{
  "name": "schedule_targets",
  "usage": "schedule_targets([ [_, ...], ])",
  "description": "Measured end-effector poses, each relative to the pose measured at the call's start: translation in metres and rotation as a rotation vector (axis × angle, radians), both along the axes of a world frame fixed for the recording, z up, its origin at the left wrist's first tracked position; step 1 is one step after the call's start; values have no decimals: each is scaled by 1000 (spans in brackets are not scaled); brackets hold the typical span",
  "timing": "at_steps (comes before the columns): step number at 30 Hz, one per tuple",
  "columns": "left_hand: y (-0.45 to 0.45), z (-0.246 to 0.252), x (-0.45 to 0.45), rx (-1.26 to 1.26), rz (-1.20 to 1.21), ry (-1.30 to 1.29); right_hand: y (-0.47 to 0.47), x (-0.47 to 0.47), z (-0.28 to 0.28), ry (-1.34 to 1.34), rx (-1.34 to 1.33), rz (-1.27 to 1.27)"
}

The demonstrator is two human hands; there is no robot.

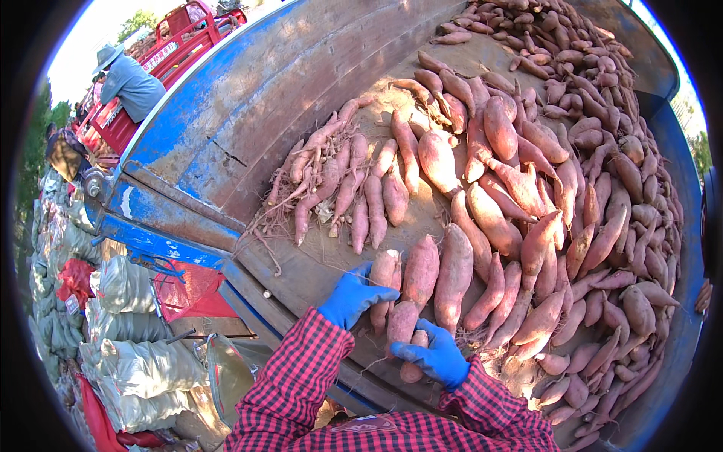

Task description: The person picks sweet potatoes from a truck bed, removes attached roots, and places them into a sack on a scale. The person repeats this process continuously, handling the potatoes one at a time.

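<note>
In the head view, my left hand [357, 298], in a blue glove, is closed around a pale pink sweet potato [384, 271] at the near edge of a metal truck bed. To its right my right hand [432, 353], gloved in blue too, grips a small sweet potato [412, 364]. A rounded sweet potato [403, 322] lies between the hands; whether either touches it is unclear. Just beyond are larger sweet potatoes [453, 277], side by side. A cluster of thin, rooty sweet potatoes [327, 175] rests farther left, and a big heap [610, 141] fills the right side.
The blue, rusty side wall [226, 107] of the bed rises at the left, with a hinge bar [164, 243] below it. Filled whitish sacks [147, 367] and a red mesh sack [192, 288] lie outside. A person in a hat [133, 85] leans at a red cargo vehicle [181, 45].
</note>
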State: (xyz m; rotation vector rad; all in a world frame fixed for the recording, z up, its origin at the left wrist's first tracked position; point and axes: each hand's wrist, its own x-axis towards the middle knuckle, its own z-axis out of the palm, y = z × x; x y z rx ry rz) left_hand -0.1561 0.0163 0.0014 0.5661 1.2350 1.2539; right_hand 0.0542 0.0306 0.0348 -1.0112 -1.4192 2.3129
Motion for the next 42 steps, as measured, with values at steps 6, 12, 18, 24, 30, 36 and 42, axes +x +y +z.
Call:
schedule_targets([
  [6, -22, -1, 5, 27, 86, -172, -25, -17, -39, 123, 42, -84],
  [12, -27, -4, 3, 38, 62, -200, -28, -11, -27, 203, -350, -234],
  [18, -32, -10, -5, -14, 32, -460, -14, -17, -45, 424, -375, -146],
  [24, -44, -31, 8, 118, 195, -674, -13, 5, -44, 833, -760, -126],
  [30, -45, 6, 22, 237, 35, -571, -18, 26, -32, 567, -613, 7],
  [36, -53, 49, 44, 342, 133, 445, -7, 20, -2, 217, -374, 128],
  [42, -86, 76, 44, 281, 255, 521, -6, 52, -15, 312, -353, 58],
])
